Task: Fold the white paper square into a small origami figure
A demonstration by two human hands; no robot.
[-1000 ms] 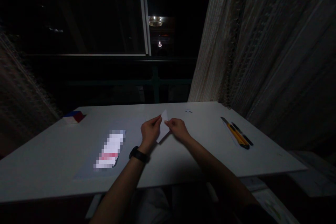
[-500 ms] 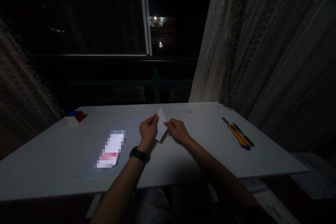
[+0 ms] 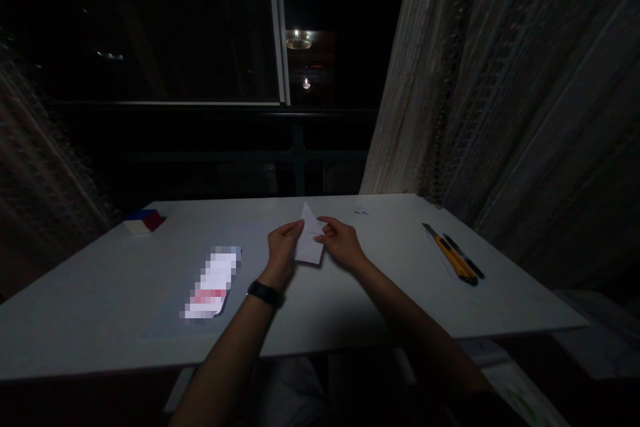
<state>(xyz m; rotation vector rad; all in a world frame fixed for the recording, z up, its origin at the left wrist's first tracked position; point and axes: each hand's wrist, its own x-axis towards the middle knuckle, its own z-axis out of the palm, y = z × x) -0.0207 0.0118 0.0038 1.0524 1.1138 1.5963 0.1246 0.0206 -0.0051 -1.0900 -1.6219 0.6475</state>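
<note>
Between my hands, above the middle of the white table (image 3: 380,300), is a small folded piece of white paper (image 3: 309,252) with a pointed top and a straight lower edge. My left hand (image 3: 284,247) pinches its left side, thumb on the near face. On the right side, my right hand (image 3: 341,242) grips the paper between thumb and fingers. A crease or flap edge runs across the paper near the right thumb. The fingers behind the paper are hidden. A dark watch (image 3: 264,293) is on my left wrist.
Left of my hands lies a lit phone (image 3: 213,283), its screen blurred out. A blue, white and red block (image 3: 143,221) sits at the far left. At right are a yellow utility knife (image 3: 455,260) and a dark pen-like item (image 3: 464,255). Small paper scraps (image 3: 361,211) lie near the back edge.
The paper's lower part has opened out from a pointed diamond shape to a wider, straight-bottomed shape. My right hand has shifted slightly up and right, still holding the paper.
</note>
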